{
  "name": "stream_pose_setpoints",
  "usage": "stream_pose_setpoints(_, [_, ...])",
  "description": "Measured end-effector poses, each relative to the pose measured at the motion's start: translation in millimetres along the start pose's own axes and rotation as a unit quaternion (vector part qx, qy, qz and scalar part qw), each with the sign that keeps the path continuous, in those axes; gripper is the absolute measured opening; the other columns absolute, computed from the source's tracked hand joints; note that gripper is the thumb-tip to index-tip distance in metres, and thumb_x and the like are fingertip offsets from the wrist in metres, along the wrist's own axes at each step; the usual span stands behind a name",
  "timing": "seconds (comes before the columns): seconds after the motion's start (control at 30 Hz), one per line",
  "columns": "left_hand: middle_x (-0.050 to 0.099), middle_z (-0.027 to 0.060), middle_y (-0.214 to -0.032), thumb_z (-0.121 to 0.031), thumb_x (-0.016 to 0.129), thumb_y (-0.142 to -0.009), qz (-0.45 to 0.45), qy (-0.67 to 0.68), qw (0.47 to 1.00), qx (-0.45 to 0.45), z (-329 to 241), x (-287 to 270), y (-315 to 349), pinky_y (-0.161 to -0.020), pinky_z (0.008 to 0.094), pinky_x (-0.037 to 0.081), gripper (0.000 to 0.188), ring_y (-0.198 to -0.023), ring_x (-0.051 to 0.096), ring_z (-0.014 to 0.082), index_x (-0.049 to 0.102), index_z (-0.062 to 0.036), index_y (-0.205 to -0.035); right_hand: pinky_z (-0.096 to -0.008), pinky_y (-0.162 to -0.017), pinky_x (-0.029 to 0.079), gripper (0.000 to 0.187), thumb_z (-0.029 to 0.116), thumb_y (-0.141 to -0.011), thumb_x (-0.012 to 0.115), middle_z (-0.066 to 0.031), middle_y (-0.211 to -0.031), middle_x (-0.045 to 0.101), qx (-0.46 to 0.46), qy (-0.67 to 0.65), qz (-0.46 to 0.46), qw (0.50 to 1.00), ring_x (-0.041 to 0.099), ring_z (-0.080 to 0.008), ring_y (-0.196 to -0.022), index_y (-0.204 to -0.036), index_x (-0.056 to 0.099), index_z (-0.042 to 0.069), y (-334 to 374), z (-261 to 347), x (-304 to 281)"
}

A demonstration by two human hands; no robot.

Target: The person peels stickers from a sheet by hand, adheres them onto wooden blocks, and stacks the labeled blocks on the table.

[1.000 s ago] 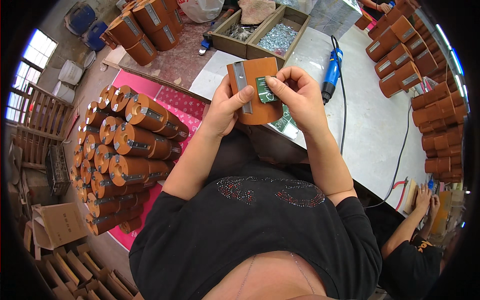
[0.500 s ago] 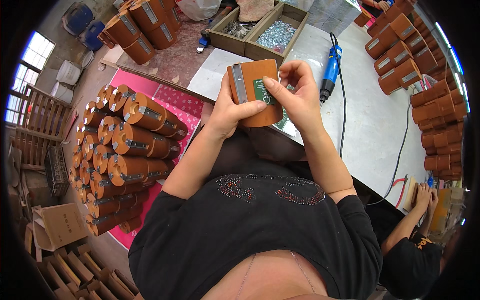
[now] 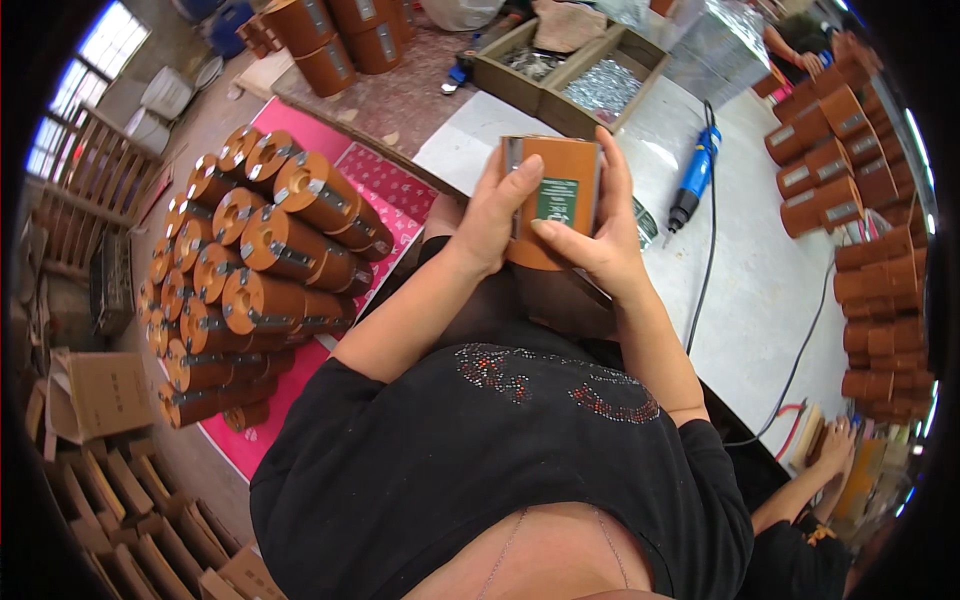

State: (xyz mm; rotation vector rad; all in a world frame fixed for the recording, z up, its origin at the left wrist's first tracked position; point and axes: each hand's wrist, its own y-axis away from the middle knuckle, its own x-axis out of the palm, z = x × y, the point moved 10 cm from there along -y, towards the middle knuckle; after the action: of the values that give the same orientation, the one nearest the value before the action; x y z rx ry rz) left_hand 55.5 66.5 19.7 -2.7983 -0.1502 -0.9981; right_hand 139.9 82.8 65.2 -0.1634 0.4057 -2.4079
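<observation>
An orange-brown cylinder is held upright between my two hands, over the table's near edge. On its front sits a green label with pale print, and metal strips run along its sides. My left hand grips the left side, its thumb at the label's upper left. My right hand wraps the right side, with the thumb against the label's lower edge. Just behind the right hand, part of a green label sheet shows on the table. A blue electric screwdriver lies further right.
A divided wooden tray of small metal parts stands at the back. Similar cylinders are stacked at left on a pink sheet, and more at right. A black cable crosses the white tabletop. A co-worker's hands work at lower right.
The cylinder has turned so its label faces me more squarely. My right fingers, raised before, now wrap its side, and that thumb has moved to the label's lower edge. The whole view has shifted.
</observation>
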Motion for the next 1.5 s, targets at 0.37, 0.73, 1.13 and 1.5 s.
stream_pose_setpoints(0.37, [0.048,0.0088,-0.115,-0.028,0.079,-0.067,-0.015,-0.181,0.979,0.087,-7.5,1.7,13.7,-0.092,0.0313,0.039,0.075,-0.108,0.047,0.0167,0.036,-0.0028,-0.123,-0.0250,-0.086,0.038,0.041,0.037,-0.096,0.039,-0.0088,-0.108,0.048,-0.004,-0.013,-0.045,0.999,0.049,-0.0135,-0.094,-0.118,0.040,0.003,-8.7,-14.8,-14.8])
stream_pose_setpoints(0.73, [0.051,0.0103,-0.114,-0.035,0.056,-0.087,-0.008,-0.144,0.988,0.056,-3.7,-24.6,12.9,-0.090,0.0296,0.042,0.055,-0.105,0.050,0.0159,0.036,-0.0004,-0.126,-0.0368,-0.094,0.039,0.094,0.027,-0.063,0.081,-0.0158,-0.122,0.045,0.098,0.030,0.074,0.992,0.046,-0.0261,-0.112,-0.135,0.025,0.006,-1.2,-34.9,-0.1])
stream_pose_setpoints(1.13, [0.046,0.0184,-0.121,-0.028,0.043,-0.094,-0.268,-0.345,0.860,0.263,-86.1,-93.3,62.4,-0.095,0.0345,0.035,0.044,-0.111,0.046,0.0250,0.035,0.0026,-0.125,-0.0339,-0.087,0.044,0.097,0.025,-0.051,0.084,-0.0150,-0.111,0.050,-0.070,0.210,0.027,0.975,0.054,-0.0255,-0.103,-0.131,0.032,0.007,-100.5,-14.4,43.4])
stream_pose_setpoints(1.5, [0.046,0.0137,-0.119,-0.011,0.046,-0.092,-0.335,-0.341,0.847,0.231,-85.5,-145.7,124.4,-0.095,0.0328,0.036,0.035,-0.108,0.047,0.0204,0.035,-0.0002,-0.124,-0.0368,-0.094,0.040,0.097,0.025,-0.048,0.085,-0.0201,-0.118,0.048,-0.094,0.307,0.004,0.947,0.048,-0.0301,-0.110,-0.128,0.035,0.002,-180.8,-65.7,110.8])
